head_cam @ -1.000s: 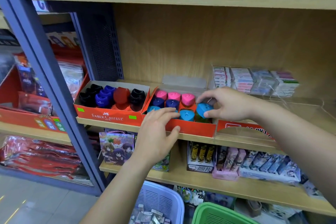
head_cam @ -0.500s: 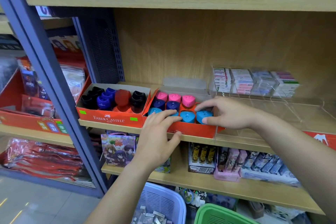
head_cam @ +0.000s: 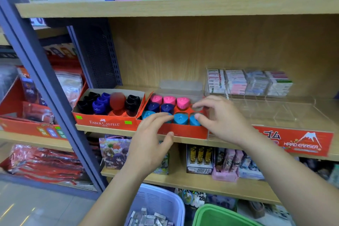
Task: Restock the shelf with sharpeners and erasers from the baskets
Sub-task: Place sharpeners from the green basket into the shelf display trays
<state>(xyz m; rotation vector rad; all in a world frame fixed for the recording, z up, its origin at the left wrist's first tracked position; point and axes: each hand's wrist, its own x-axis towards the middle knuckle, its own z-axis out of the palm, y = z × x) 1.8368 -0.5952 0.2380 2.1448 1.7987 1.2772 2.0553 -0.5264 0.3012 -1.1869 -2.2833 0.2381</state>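
On the shelf (head_cam: 102, 129), the red box's (head_cam: 187, 131) front-right blue sharpener (head_cam: 193, 122) sits under the slack, empty right hand (head_cam: 223, 121); left hand (head_cam: 148, 145) flat alongside.

This was a stationery shop. Wooden shelves (head_cam: 183, 8) carried a Faber-Castell display box (head_cam: 104, 122), rows of coloured sharpeners (head_cam: 168, 100) and wrapped eraser packs (head_cam: 249, 82). A red "HARD ERASER" sign (head_cam: 300, 143) fronted one shelf.
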